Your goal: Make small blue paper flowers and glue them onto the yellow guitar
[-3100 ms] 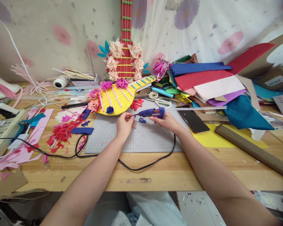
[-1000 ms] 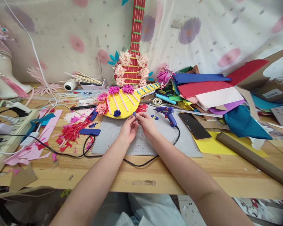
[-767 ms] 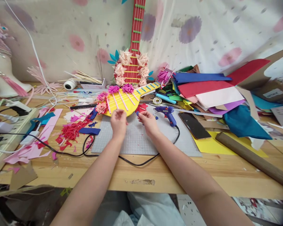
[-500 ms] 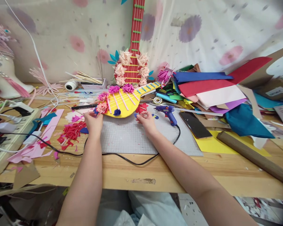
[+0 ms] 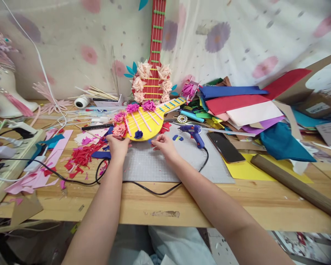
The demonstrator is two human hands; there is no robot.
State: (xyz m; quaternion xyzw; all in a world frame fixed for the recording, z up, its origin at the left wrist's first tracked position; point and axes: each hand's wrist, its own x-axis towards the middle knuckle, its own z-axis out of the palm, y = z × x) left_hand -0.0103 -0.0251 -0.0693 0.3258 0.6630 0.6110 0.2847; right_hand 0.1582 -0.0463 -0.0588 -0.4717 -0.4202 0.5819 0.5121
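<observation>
A yellow toy guitar (image 5: 145, 125) with pink strips and paper flowers lies tilted at the back of the grey cutting mat (image 5: 143, 165). My left hand (image 5: 118, 149) is closed at its lower left edge, just below a coral paper flower (image 5: 119, 130); the fingertips are partly hidden. Between the fingertips of my right hand (image 5: 163, 146) is a small blue paper piece (image 5: 150, 141), close to the guitar's bottom edge. A dark blue paper flower (image 5: 138, 134) sits on the guitar between both hands. More blue paper pieces (image 5: 178, 138) lie to the right on the mat.
A blue glue gun (image 5: 194, 134) rests on the mat, its black cord looping in front. Farther right are a phone (image 5: 226, 147), a brown roll (image 5: 292, 184) and stacked coloured sheets (image 5: 242, 105). Red scraps (image 5: 85, 154) lie left. A red guitar (image 5: 152, 82) stands behind.
My left hand has shifted right along the guitar's lower edge. My right hand has moved left with the blue paper piece, nearer the guitar's bottom. The view has shifted slightly.
</observation>
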